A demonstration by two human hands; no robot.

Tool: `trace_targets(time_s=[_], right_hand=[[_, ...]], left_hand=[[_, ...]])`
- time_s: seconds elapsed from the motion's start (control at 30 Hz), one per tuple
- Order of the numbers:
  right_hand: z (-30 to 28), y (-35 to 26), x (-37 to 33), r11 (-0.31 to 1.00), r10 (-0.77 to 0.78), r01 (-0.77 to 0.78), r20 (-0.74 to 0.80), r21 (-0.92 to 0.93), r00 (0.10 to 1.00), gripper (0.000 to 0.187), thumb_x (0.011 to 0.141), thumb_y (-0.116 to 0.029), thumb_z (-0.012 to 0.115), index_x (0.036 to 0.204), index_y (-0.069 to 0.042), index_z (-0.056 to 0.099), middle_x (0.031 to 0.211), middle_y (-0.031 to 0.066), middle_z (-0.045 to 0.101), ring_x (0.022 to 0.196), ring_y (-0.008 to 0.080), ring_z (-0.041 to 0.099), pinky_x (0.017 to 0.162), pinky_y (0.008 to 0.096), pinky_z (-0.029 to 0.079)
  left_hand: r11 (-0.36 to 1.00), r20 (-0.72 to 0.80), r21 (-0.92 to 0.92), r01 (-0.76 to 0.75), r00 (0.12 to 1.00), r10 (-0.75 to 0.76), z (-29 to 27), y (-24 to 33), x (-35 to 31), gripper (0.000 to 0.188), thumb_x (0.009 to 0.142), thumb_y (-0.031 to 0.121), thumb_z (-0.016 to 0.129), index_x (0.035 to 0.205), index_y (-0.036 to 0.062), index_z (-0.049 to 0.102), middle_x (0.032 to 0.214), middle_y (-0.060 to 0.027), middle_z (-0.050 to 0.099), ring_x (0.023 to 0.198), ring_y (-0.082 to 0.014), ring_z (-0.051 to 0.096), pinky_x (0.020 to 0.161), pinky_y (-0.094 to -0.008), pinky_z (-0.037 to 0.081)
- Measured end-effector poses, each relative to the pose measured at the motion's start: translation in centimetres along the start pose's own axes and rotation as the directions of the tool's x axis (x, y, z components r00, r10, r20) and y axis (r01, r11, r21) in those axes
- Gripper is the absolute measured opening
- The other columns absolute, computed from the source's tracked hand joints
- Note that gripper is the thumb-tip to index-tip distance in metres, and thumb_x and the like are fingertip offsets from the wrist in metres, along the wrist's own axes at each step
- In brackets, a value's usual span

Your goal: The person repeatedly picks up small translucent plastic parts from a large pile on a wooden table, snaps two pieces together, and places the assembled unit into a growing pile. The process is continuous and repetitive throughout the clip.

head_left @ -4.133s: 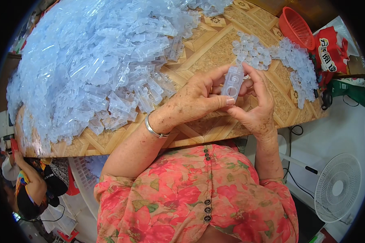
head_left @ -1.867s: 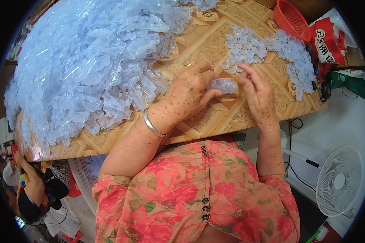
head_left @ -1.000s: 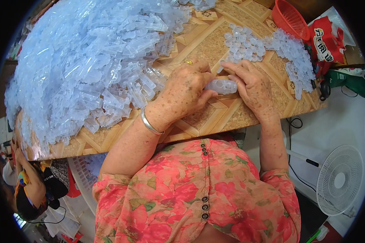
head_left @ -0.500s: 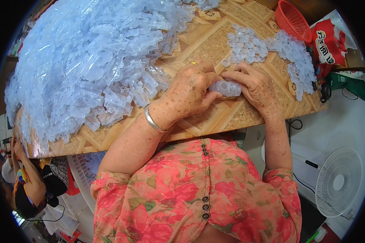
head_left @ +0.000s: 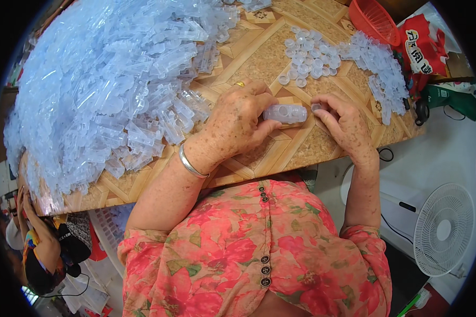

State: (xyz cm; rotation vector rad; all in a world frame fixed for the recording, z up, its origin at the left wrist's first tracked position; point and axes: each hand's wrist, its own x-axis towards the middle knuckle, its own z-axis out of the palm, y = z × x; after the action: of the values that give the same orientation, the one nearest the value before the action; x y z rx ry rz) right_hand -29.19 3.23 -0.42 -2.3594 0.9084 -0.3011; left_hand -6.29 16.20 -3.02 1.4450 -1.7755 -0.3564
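My right hand (head_left: 346, 126) backs off to three o'clock, pinching a small round translucent plastic piece (head_left: 316, 106), now apart from the pale-blue oblong plastic casing (head_left: 285, 113) my left hand (head_left: 239, 117) grips.

We see a translucent bluish, ring-marked oblong plastic piece (head_left: 285, 113) lying sideways above and right of the frame's centre, its left end in our left fingers (head_left: 270, 127); just beside, our right fingers (head_left: 330, 100) pinch a small, round, clear plastic disc (head_left: 316, 106).
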Motion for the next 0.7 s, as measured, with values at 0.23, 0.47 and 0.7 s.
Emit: trace_targets(time_s=[0.23, 0.47, 0.7], right_hand=[[0.1, -0.1, -0.4, 0.987, -0.116, 0.104, -0.092, -0.125, 0.989, 0.022, 0.085, -0.012, 0.073, 0.105, -0.004, 0.069, 0.095, 0.0111, 0.066, 0.083, 0.0296, 0.066, 0.074, 0.0379, 0.051], [1.5, -4.3, -0.2, 0.946, -0.298, 0.319, -0.234, 0.058, 0.926, 0.025, 0.079, -0.005, 0.076, 0.102, -0.003, 0.069, 0.099, 0.0114, 0.067, 0.083, 0.0278, 0.065, 0.075, 0.0369, 0.051], [3.1, -4.1, 0.7, 0.906, -0.418, 0.422, -0.224, -0.033, 0.88, 0.027, 0.076, -0.006, 0.077, 0.102, -0.005, 0.068, 0.1, 0.0096, 0.068, 0.096, 0.0303, 0.063, 0.089, 0.0416, 0.047]], left_hand=[[1.0, 0.02, 0.0, -0.006, 1.0, 0.006, -0.3, 0.0, 0.1, 0.035, 0.072, 0.016, 0.083, 0.102, 0.0012, 0.072, 0.096, -0.0133, 0.067, 0.088, -0.0338, 0.063, 0.076, -0.0417, 0.051], [0.999, 0.029, 0.031, 0.018, 0.999, -0.019, -0.3, -0.1, -0.1, 0.031, 0.073, 0.015, 0.081, 0.1, 0.0013, 0.073, 0.099, -0.0125, 0.067, 0.091, -0.0332, 0.063, 0.079, -0.0423, 0.051], [0.999, -0.01, 0.041, 0.011, 1.0, -0.011, 0.1, -0.1, -0.2, 0.029, 0.074, 0.013, 0.08, 0.099, 0.0016, 0.073, 0.099, -0.0121, 0.067, 0.093, -0.0322, 0.063, 0.079, -0.042, 0.052]])
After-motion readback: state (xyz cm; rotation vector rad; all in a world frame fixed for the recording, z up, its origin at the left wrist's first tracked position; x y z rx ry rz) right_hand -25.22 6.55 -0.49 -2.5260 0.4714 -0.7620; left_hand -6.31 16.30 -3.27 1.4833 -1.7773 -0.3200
